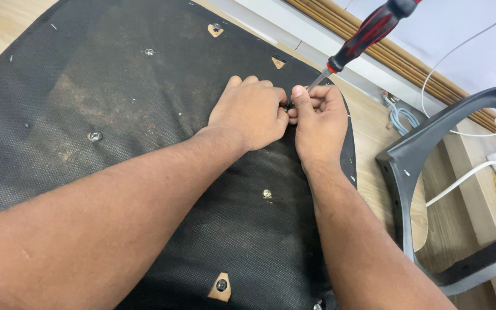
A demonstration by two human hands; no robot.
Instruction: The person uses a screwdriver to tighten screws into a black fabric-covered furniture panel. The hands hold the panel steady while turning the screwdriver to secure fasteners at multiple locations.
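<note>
- The left hand (251, 112) is curled into a loose fist, its fingers (271, 92) bent down and pinched narrowly on a small dark fitting (286, 107) that sits between the two hands; too little of it shows to say what it is
- The right hand (318, 117) presses against the left, thumb tip to thumb tip, with its fingers (317, 103) folded narrowly around the metal shaft of a screwdriver (368, 31)
- The screwdriver has a red and black handle that rises up and away from the right fingers, tilted toward the far right; its tip is hidden under them
- Both hands rest on the black fabric underside of a seat panel (116, 86), near its far right edge
- A brass-coloured screw (267, 194) sits in the fabric just below the fingers, toward the wrists
- A silver screw (94, 136) lies well to the left of the left fingers, and another (149, 51) farther up and left
- To the right of the right fingers, well apart, a black plastic chair frame (409, 166) lies on the wooden floor
- Beyond the frame, white cables (460, 181) run along the wall
</note>
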